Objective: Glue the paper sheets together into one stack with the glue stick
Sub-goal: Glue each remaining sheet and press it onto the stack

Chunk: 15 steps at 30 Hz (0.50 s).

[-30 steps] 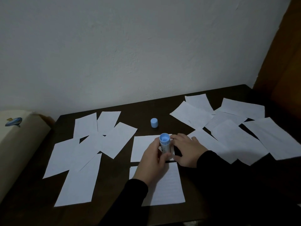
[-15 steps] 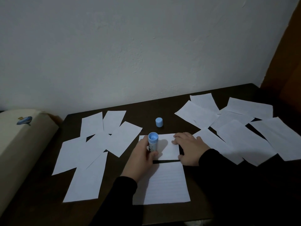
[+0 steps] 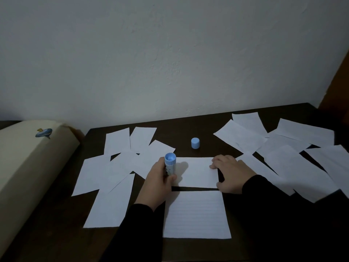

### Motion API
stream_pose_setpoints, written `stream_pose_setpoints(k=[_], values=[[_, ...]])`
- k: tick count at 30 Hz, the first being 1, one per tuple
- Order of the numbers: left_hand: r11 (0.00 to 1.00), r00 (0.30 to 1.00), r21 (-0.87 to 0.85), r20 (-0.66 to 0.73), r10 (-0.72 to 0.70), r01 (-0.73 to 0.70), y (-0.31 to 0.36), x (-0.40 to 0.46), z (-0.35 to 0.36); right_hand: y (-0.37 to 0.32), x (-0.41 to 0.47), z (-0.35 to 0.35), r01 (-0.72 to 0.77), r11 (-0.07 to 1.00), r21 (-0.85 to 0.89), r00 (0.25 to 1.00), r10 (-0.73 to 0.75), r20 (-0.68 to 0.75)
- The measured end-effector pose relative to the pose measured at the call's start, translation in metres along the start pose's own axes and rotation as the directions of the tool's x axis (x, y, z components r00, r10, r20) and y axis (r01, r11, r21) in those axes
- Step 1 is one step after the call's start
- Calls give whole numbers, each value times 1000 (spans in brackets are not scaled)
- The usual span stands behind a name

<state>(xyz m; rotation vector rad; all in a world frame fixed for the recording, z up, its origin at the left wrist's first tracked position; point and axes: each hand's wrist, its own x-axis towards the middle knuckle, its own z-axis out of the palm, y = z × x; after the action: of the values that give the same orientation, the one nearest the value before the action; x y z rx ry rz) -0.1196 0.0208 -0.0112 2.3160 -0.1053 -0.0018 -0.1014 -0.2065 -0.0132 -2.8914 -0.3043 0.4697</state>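
Two hands working: left hand (image 3: 158, 183) grips the glue stick (image 3: 169, 166) upright, right hand (image 3: 231, 173) presses flat on the sheet (image 3: 198, 172).

White paper sheets (image 3: 196, 172) on a dark brown table (image 3: 181, 133); light blue glue stick (image 3: 170, 165) and cap (image 3: 195, 142).

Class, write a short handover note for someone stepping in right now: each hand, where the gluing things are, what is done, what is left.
Left hand grips the uncapped glue stick at the small sheet's left edge.
Right hand rests flat on that sheet's right edge.
Cap stands behind the sheet.
Lined sheet lies nearest, apart.
Loose sheets lie left and right.
Done: cap off.
Left: no stack shows yet.
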Motion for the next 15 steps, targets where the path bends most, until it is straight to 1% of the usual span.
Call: stream_pose_setpoints(k=[2, 4, 7, 9, 11, 13, 15], values=[[989, 995, -129, -55, -82, 74, 1, 1, -3, 0, 2, 1, -7, 1000, -3, 1000, 7, -10], [954, 978, -273, -126, -167, 128, 2, 1, -5, -1, 5, 2, -18, 1000, -23, 1000, 18, -19], [897, 939, -419, -230, -254, 140, 4, 1, -10, -5, 8, 1, -37, 997, -66, 999, 37, -8], [879, 921, -457, -271, -281, 134, 4, 1, -12, -9, 9, -2, -56, 994, -91, 998, 55, -15], [881, 918, -452, -275, -287, 140, 6, 2, -12, -14, 13, -2, -70, 992, -109, 993, 59, -100], [889, 922, -433, -263, -284, 150, 8, 4, -12, -19, 22, 0, -89, 992, -89, 981, 72, -181], [898, 931, -415, -250, -267, 147, 10, 5, -10, -26, 35, 2, -118, 992, -46, 980, 109, -169]])
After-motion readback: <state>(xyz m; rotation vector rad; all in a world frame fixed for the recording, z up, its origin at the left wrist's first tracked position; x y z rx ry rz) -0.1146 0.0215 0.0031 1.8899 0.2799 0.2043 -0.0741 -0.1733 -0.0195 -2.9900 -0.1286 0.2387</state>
